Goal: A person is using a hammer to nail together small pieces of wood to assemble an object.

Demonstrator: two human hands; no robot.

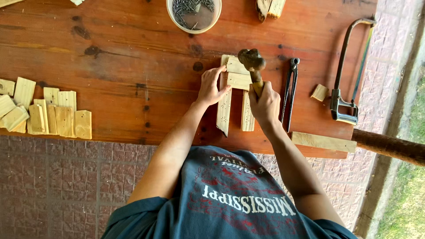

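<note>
Shirt [230, 208]: blue, printed, nearest, below both hands.
Left hand [211, 86]: fingers spread, pressing wooden frame [232, 95].
Right hand [264, 102]: clamped on hammer [253, 64], head above frame.
Pincers [290, 90]: just right of right hand.
Hacksaw [347, 71]: farther right.
Nail bowl [194, 14]: beyond hands.
Wood blocks [44, 113]: well left.

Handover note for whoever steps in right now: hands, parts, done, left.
Left hand: flat on the slat assembly, steadying it.
Right hand: closed on the hammer, head over the top cross pieces.
Assembly: two long slats with short cross pieces on top, mid-table.
Nearby: pincers right of it, hacksaw beyond, bowl of nails at the far edge, cut wood pieces at left.
Done: cross pieces laid on the slats.
Left: whether they are nailed cannot be told; the spare pieces are untouched.
</note>
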